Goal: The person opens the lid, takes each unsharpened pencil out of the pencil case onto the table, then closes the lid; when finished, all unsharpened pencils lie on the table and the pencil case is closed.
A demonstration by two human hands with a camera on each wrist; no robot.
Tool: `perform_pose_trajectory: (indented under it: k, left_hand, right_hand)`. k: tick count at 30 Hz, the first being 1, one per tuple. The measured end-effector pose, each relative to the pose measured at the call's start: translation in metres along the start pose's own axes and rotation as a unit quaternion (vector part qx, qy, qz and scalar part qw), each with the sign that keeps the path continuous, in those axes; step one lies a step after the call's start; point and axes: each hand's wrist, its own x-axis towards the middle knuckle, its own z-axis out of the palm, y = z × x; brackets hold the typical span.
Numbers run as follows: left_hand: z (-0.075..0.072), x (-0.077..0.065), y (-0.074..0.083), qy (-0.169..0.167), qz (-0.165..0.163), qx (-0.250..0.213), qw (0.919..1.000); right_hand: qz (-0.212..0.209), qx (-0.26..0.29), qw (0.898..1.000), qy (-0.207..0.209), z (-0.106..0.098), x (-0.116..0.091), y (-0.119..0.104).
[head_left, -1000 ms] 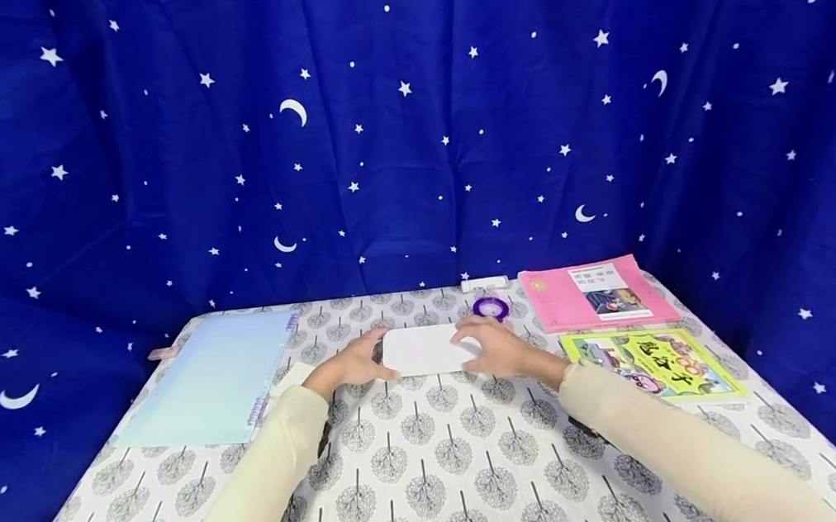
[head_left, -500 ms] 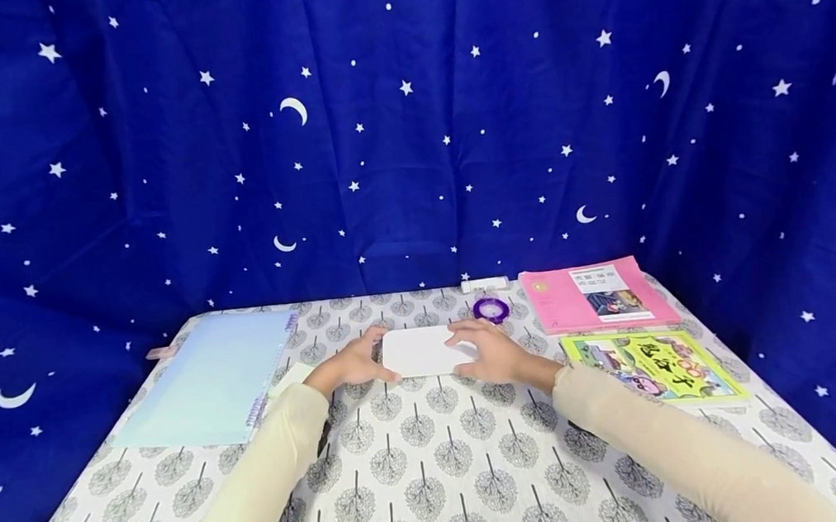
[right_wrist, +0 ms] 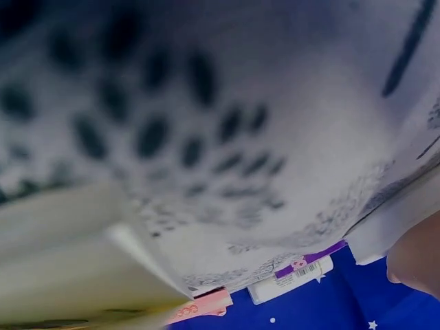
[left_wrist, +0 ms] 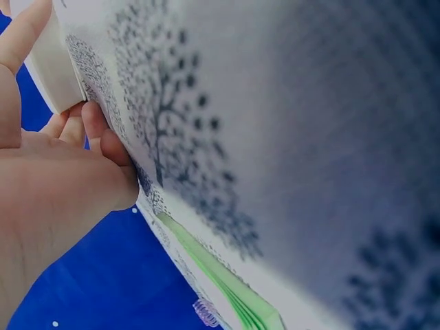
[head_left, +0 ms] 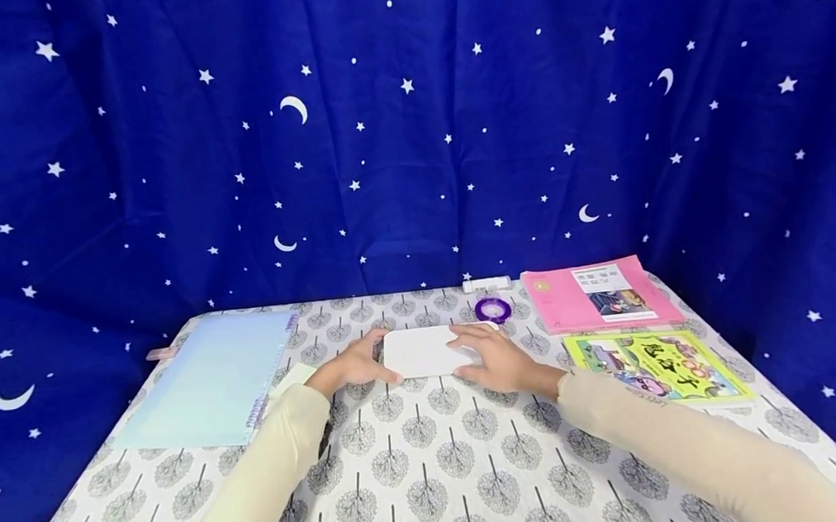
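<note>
A flat white box with rounded corners lies on the tree-print cloth in the middle of the table. At its left end, my left hand grips it, thumb at the near edge and fingers toward the far edge. My right hand holds the right part, its fingers over the top and its thumb at the near edge; the palm covers much of that end. In the left wrist view, the white box stands between thumb and fingers. The right wrist view catches only part of the hand against the box.
A pale blue spiral notebook lies left, with a pale green pad beside it. Behind the right hand are a purple tape roll and a white tube. A pink book and a yellow-green book lie right.
My right hand has slid slightly left along the white box, and the box's far right corner now shows past the fingers. The left hand and the box have hardly moved.
</note>
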Motion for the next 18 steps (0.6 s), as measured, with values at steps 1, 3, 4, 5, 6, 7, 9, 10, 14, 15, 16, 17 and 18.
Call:
perform_pose_trajectory:
  k: [1,3,4,5,6,7,9,10,14,15,16,17,18]
  left_hand:
    - [0.0002,-0.0002,0.0003,-0.001,0.0,-0.002,1.0]
    - [0.0001,0.0004,0.0008,0.002,0.003,-0.005,1.0]
    - [-0.0002,0.0008,0.0011,0.003,0.003,-0.006,1.0]
    - [-0.0005,0.0013,0.0014,0.005,0.004,-0.007,1.0]
    - [-0.0008,0.0018,0.0014,0.007,0.006,-0.008,0.9999]
    - [-0.0009,0.0022,0.0009,0.008,0.007,-0.009,0.9999]
    - [-0.0012,0.0024,0.0,0.011,0.005,-0.011,0.9999]
    - [-0.0013,0.0024,-0.0005,0.011,0.003,-0.01,0.9999]
    - [-0.0008,0.0019,-0.0015,0.015,0.002,-0.008,0.9999]
    - [-0.0002,0.0022,-0.0015,0.014,0.002,-0.007,0.9999]
    - [0.0002,0.0026,-0.0018,0.014,0.0,-0.006,0.9999]
    - [0.0008,0.0028,-0.002,0.013,0.0,-0.005,0.9999]
    - [0.0014,0.0033,-0.0024,0.012,-0.001,-0.005,0.9999]
  right_hand:
    - [0.0,-0.001,1.0,0.0,0.0002,-0.0004,0.0007]
    - [0.0,-0.004,1.0,0.001,0.0004,-0.0004,0.0024]
    - [0.001,-0.005,1.0,0.002,0.0003,-0.0001,0.0032]
    - [0.002,-0.006,1.0,0.002,0.0001,0.0003,0.0039]
    - [0.003,-0.006,1.0,0.002,-0.0002,0.0007,0.0045]
    - [0.005,-0.007,1.0,0.0,-0.0004,0.0011,0.0047]
    - [0.005,-0.006,1.0,-0.003,-0.0015,0.0015,0.0034]
    - [0.005,-0.008,1.0,-0.005,-0.0014,0.0016,0.0031]
    - [0.001,-0.023,1.0,-0.007,-0.0004,0.0011,0.0025]
    - [0.0,-0.028,1.0,-0.007,0.0001,0.0008,0.003]
    - [0.0,-0.032,0.999,-0.007,0.0007,0.0006,0.0036]
    - [-0.001,-0.035,0.999,-0.007,0.0009,0.0003,0.0037]
    - [-0.001,-0.037,0.999,-0.007,0.0011,0.0001,0.0038]
